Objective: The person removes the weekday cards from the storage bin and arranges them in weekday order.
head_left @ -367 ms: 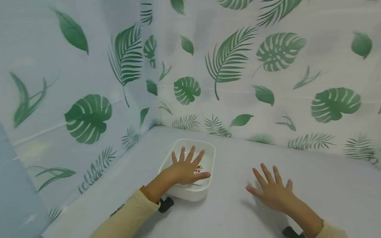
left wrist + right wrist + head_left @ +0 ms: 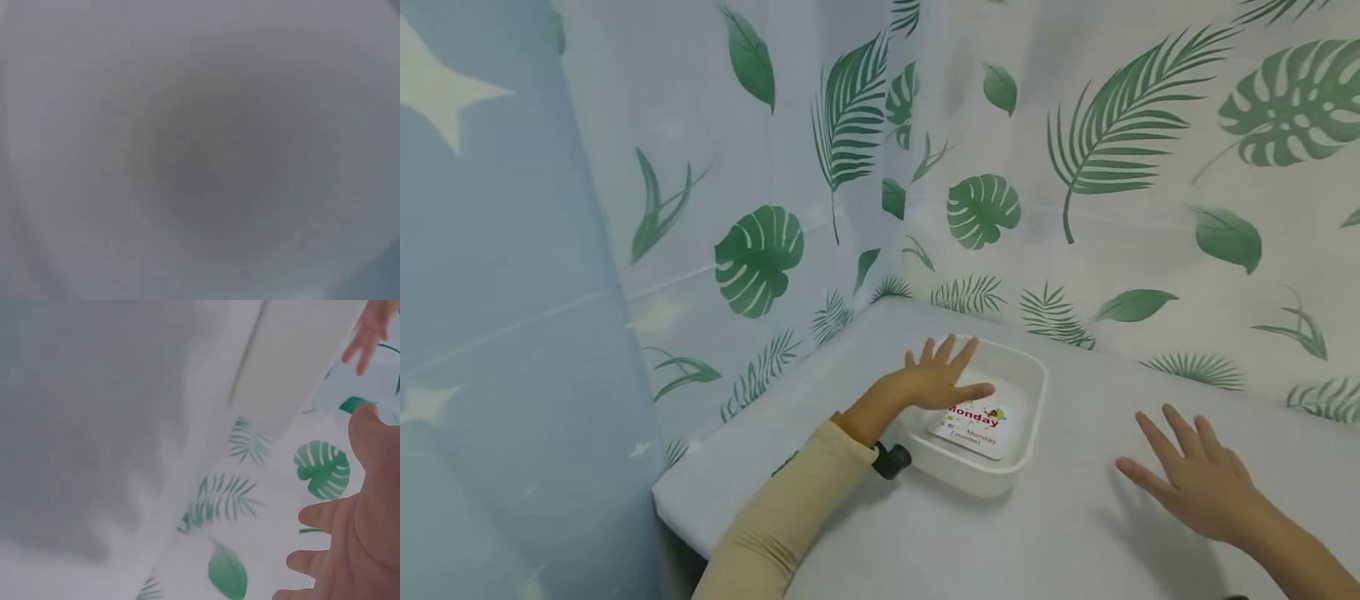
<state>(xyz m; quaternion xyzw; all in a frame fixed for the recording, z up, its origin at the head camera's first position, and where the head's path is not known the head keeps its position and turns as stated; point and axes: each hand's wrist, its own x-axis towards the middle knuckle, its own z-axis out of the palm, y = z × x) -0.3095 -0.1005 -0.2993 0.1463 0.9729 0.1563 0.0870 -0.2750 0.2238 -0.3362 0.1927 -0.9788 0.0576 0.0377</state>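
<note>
A white plastic tub (image 2: 1037,408) with rounded corners stands on the white table. Inside it lies a card (image 2: 973,433) printed with "Monday" and a small cartoon. My left hand (image 2: 936,383) hovers over the tub's left side, palm down with fingers spread, covering part of the card. To the right of the tub, my right hand (image 2: 1206,483) is held above the table with fingers spread and nothing in it; its shadow falls below. In the right wrist view the right palm (image 2: 375,531) shows bare. The left wrist view is only a blurred pale surface.
The white tabletop (image 2: 880,542) has its left corner near the blue star-patterned curtain (image 2: 512,333). Behind the table hang white curtains (image 2: 1112,250) with green leaf prints, meeting in a corner. A black wrist camera (image 2: 891,461) sits under the left wrist, beside the tub.
The head view has turned left, so the tub and hands appear farther right. My left hand has shifted toward the tub's left side, uncovering more of the card. Both hands keep their fingers spread.
</note>
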